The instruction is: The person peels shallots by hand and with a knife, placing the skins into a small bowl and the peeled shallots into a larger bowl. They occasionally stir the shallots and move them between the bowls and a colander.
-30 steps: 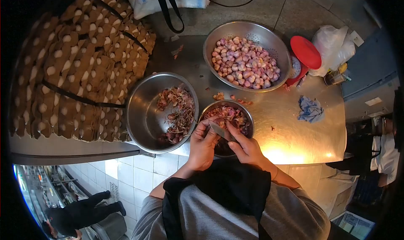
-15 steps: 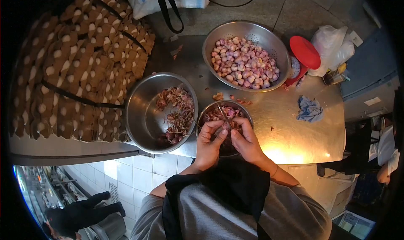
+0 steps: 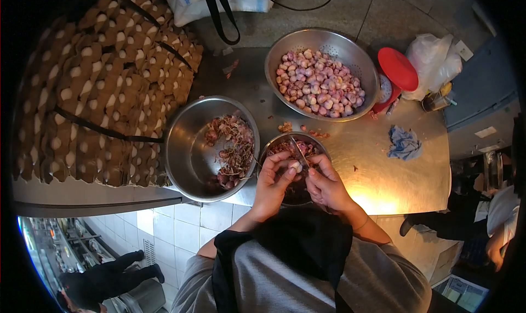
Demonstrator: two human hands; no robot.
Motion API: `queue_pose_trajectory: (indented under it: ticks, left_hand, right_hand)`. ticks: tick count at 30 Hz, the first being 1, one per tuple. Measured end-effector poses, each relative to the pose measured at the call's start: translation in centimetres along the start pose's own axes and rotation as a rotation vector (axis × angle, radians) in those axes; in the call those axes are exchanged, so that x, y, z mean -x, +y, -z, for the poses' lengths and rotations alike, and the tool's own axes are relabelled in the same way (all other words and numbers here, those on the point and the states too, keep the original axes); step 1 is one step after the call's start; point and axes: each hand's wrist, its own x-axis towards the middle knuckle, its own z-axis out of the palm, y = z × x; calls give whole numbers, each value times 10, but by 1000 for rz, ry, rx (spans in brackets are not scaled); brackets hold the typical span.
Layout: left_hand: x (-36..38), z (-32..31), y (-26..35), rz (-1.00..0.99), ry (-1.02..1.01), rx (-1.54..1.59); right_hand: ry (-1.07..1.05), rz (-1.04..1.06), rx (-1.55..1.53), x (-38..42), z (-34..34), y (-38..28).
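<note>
My left hand [image 3: 270, 188] pinches a small pale shallot [image 3: 296, 165] between thumb and fingers. In my right hand [image 3: 330, 188] is a small knife [image 3: 298, 149], its narrow blade pointing away from me beside the shallot. Both hands are over a small metal bowl [image 3: 324, 144] holding reddish shallots and loose skins; its near part is hidden by my hands. Left of it stands a larger metal bowl [image 3: 178, 170] with dry skins, stringy roots and some shallots along its right side. A metal colander [image 3: 368, 66] farther back holds many pinkish peeled shallots.
Stacked egg trays [image 3: 104, 88] rise at the left. Right of the colander are a red kitchen scale [image 3: 396, 69], a plastic bag [image 3: 430, 63] and a crumpled blue cloth [image 3: 404, 142]. Skin scraps lie on the metal table [image 3: 378, 181]. Other people are at lower left and far right.
The knife blade has swung to the right of the shallot, and my right hand has shifted slightly right and down. The pale shallot now shows in my left fingers. The person at far right has moved.
</note>
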Motion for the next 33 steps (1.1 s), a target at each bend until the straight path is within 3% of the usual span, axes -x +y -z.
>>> queue_pose_trajectory:
  ticks: [3, 6, 12, 21, 27, 33]
  left_hand:
    - [1, 3, 8, 83, -54, -36]
    - [2, 10, 12, 188, -92, 12]
    - [4, 4, 21, 208, -80, 123]
    - [-1, 9, 13, 52, -113, 183]
    - [0, 2, 13, 33, 14, 236]
    - [5, 1, 4, -300, 10, -222]
  right_hand:
    - [-26, 47, 112, -4, 7, -2]
    - [85, 38, 149, -7, 9, -9]
    - [143, 145, 291, -5, 6, -17]
    - [-75, 35, 116, 15, -1, -4]
    - [-130, 104, 113, 13, 1, 9]
    - [-55, 124, 220, 13, -1, 8]
